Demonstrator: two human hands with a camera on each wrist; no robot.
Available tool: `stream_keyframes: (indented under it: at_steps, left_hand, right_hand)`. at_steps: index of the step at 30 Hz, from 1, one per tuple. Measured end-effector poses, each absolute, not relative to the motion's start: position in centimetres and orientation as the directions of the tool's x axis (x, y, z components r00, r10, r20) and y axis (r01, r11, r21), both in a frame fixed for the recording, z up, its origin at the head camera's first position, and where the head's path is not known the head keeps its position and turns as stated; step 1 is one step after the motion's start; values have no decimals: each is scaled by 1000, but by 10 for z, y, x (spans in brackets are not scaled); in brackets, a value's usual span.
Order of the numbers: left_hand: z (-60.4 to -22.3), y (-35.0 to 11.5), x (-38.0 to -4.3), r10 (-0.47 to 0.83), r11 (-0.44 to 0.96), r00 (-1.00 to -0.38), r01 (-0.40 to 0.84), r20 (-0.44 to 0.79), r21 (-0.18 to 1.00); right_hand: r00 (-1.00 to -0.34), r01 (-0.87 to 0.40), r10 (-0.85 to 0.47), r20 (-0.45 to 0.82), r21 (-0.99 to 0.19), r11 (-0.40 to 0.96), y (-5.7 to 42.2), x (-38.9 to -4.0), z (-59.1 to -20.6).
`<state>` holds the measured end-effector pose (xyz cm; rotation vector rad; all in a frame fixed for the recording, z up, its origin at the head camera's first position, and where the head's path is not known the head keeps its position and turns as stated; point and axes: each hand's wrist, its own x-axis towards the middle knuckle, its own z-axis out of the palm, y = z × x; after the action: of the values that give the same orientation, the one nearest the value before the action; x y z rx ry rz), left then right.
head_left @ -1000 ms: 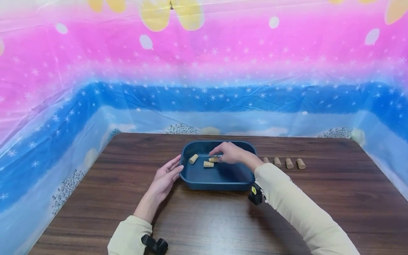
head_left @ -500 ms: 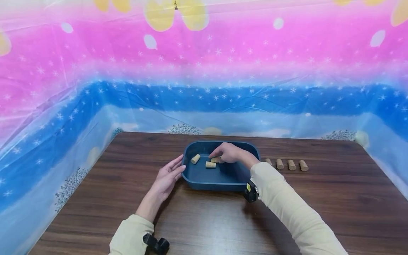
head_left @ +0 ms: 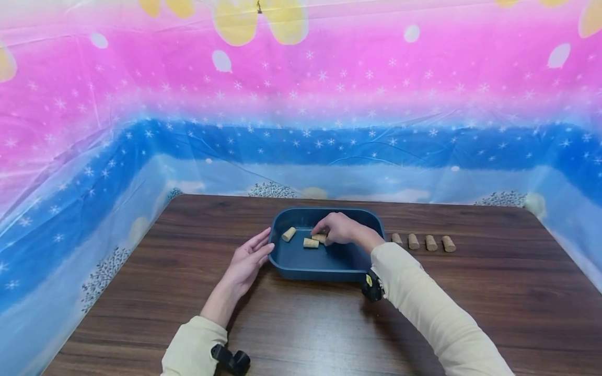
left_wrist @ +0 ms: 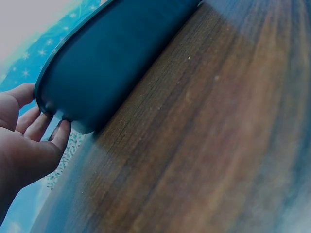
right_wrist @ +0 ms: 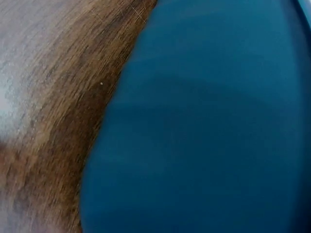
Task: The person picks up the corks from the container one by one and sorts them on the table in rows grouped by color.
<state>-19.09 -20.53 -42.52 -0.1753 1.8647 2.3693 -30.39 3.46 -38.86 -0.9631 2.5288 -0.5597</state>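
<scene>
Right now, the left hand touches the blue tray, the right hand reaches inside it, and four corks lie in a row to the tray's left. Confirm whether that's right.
Wrong side: the head view shows four corks in a row to the right of the tray, not left. The left hand touches it and the right hand reaches inside.

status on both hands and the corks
Left hand against tray. Right hand pinches cork inside, two more corks nearby. Four corks outside. No obstruction visible.

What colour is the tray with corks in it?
Dark blue; the tray shows best in the head view.
</scene>
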Motion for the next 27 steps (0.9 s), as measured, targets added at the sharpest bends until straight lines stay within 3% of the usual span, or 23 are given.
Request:
stream_keyframes:
  at_steps: [13, 27]
  left_hand:
    - [-425, -206, -191, 21, -226, -986, -168, -168, 959]
    - [-424, -204, -191, 4, -225, -982, -183, -187, 957]
  right_hand:
    - [-728, -482, -651, -215, -515, 709, 36, -302, -388]
    - [-755, -453, -642, -133, -603, 657, 49, -299, -378]
